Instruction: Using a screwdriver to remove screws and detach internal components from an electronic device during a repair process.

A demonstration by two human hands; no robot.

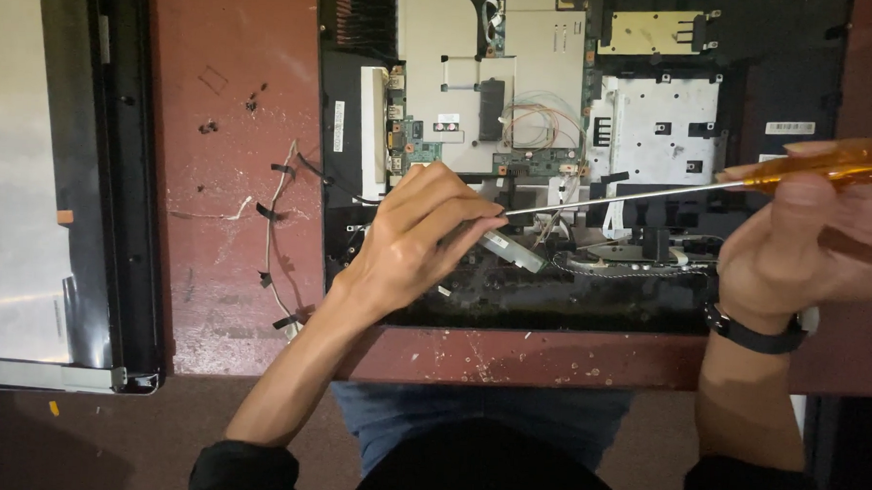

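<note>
An opened laptop base [799, 84] lies on the reddish table, its circuit board [490, 83] and metal plates exposed. My left hand [412, 239] rests inside the chassis and pinches a small flat silver metal piece [513, 250]. My right hand [813, 239] grips the amber handle of a long screwdriver [825, 164]. Its thin shaft [612, 195] runs left across the chassis, and the tip sits right at my left fingertips. A dark watch is on my right wrist.
A detached laptop screen panel [23, 182] in its black frame lies at the far left. A loose white cable with black tape tabs [274, 230] and a few small screws [208, 127] lie on the table [222, 295] between panel and chassis.
</note>
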